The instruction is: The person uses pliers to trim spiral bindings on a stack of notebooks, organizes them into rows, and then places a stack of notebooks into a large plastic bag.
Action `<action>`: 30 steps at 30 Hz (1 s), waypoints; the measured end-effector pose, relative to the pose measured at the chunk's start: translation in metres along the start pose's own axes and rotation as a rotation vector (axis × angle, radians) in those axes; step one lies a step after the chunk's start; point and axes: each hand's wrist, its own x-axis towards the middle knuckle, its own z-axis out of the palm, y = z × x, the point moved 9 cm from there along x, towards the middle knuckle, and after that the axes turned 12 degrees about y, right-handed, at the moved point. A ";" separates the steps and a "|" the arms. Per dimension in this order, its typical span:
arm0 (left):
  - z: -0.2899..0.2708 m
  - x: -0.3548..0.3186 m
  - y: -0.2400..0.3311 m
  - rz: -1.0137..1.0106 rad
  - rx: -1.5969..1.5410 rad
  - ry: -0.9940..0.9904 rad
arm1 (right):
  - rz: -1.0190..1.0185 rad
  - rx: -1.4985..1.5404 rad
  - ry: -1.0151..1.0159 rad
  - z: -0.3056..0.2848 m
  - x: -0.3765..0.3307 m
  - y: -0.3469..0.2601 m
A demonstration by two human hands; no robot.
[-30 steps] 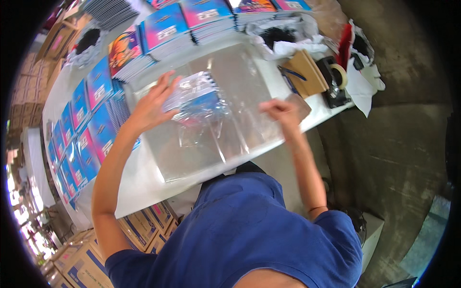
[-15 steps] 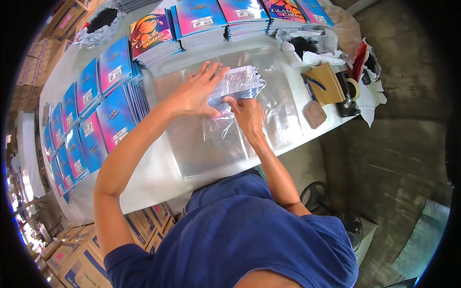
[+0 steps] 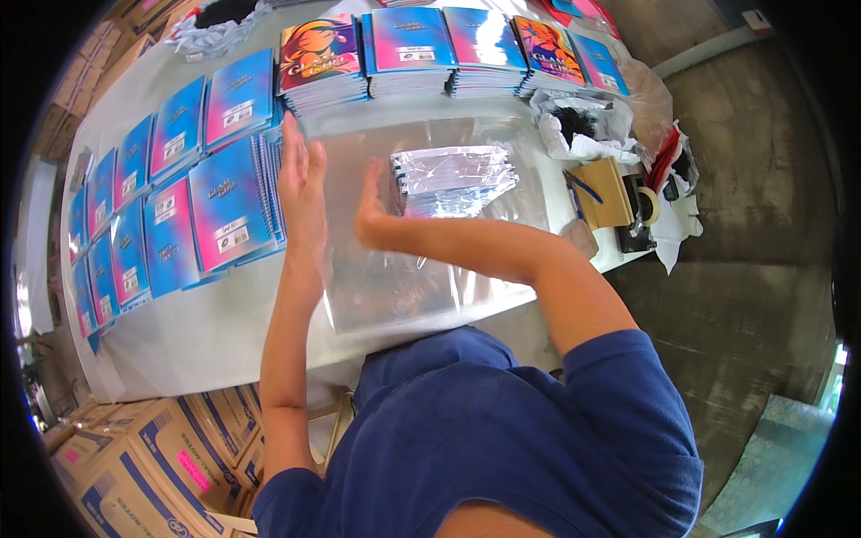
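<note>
A stack of notebooks wrapped in clear plastic film (image 3: 454, 179) lies on a large clear plastic sheet (image 3: 404, 269) spread over the white table (image 3: 206, 323). My left hand (image 3: 300, 184) stands on edge, fingers straight, at the sheet's left border beside a stack of blue spiral notebooks (image 3: 229, 206). My right hand (image 3: 369, 208) is held upright just left of the wrapped stack, palm toward it, touching or nearly touching its left end. Neither hand grips anything.
Rows of blue and pink notebooks (image 3: 134, 215) cover the table's left side, and more stacks (image 3: 417, 49) line the far edge. A brown pad with a pen (image 3: 601, 193), a tape roll (image 3: 647, 208) and crumpled bags (image 3: 583, 121) sit at right. Cardboard boxes (image 3: 143, 466) stand below left.
Both hands left the top of the wrapped stack and moved left; they now stand on edge between it and the blue notebooks. The view has tilted.
</note>
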 end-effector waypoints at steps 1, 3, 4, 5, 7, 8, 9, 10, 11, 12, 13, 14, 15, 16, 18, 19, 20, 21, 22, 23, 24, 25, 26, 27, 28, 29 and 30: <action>-0.003 -0.011 -0.007 -0.026 -0.004 0.025 | 0.047 0.000 -0.172 0.042 0.022 -0.006; -0.002 -0.033 -0.011 -0.069 0.043 0.022 | 0.116 0.032 -0.387 0.104 0.038 -0.011; -0.020 -0.044 -0.007 -0.071 0.082 0.068 | 0.110 0.057 -0.358 0.091 0.037 -0.007; -0.035 -0.054 -0.006 -0.054 0.114 0.077 | 0.054 0.167 -0.244 0.079 0.037 -0.002; -0.071 -0.071 -0.004 -0.010 0.169 0.086 | -0.166 0.306 -0.038 0.024 0.003 0.029; -0.081 -0.082 0.000 -0.005 0.176 0.069 | -0.305 0.355 0.046 0.005 -0.028 0.051; -0.088 -0.091 0.004 -0.001 0.181 0.039 | -0.253 0.637 0.219 -0.013 -0.059 0.093; -0.089 -0.094 0.003 0.002 0.184 0.012 | -0.196 0.913 0.394 -0.021 -0.093 0.138; -0.087 -0.097 -0.007 -0.018 0.149 -0.042 | -0.141 1.119 0.447 -0.016 -0.130 0.170; -0.086 -0.099 -0.020 -0.038 0.118 -0.097 | -0.084 1.328 0.501 -0.005 -0.162 0.192; -0.079 -0.100 -0.032 -0.055 0.083 -0.153 | 0.014 1.499 0.634 0.015 -0.186 0.205; -0.062 -0.099 -0.039 0.025 0.195 -0.273 | 0.103 1.668 0.768 0.035 -0.200 0.206; -0.039 -0.096 -0.045 0.102 0.307 -0.395 | 0.139 1.894 0.881 0.049 -0.207 0.198; -0.013 -0.090 -0.040 0.093 0.269 -0.412 | 0.183 1.990 0.890 0.063 -0.208 0.182; 0.037 -0.083 -0.018 0.074 0.192 -0.447 | 0.239 2.064 0.877 0.089 -0.201 0.148; 0.034 -0.081 -0.028 0.056 0.222 -0.474 | 0.243 2.040 0.861 0.098 -0.191 0.129; 0.028 -0.078 -0.042 0.042 0.248 -0.506 | 0.267 2.069 0.851 0.105 -0.183 0.109; 0.029 -0.075 -0.052 0.029 0.266 -0.546 | 0.304 2.093 0.844 0.113 -0.178 0.090; 0.031 -0.072 -0.047 0.019 0.260 -0.534 | 0.336 2.121 0.834 0.113 -0.175 0.084; 0.031 -0.071 -0.040 0.009 0.253 -0.523 | 0.203 2.135 0.827 0.109 -0.178 0.088; 0.020 -0.072 -0.027 -0.007 0.264 -0.489 | 0.037 2.156 0.808 0.087 -0.184 0.097; 0.023 -0.072 -0.013 -0.010 0.253 -0.544 | -0.108 2.169 0.789 0.068 -0.197 0.107; 0.029 -0.068 0.001 -0.010 0.238 -0.598 | -0.252 2.319 0.860 0.054 -0.210 0.125; 0.029 -0.060 0.012 -0.024 0.159 -0.550 | -0.404 2.462 0.922 0.039 -0.224 0.144; 0.031 -0.053 0.023 -0.036 0.078 -0.507 | -0.341 2.268 0.932 0.024 -0.236 0.158; 0.025 -0.040 0.032 -0.056 -0.056 -0.361 | -0.290 2.073 0.936 0.006 -0.248 0.173; 0.015 -0.032 0.038 -0.074 -0.183 -0.213 | -0.246 1.881 0.939 -0.010 -0.256 0.183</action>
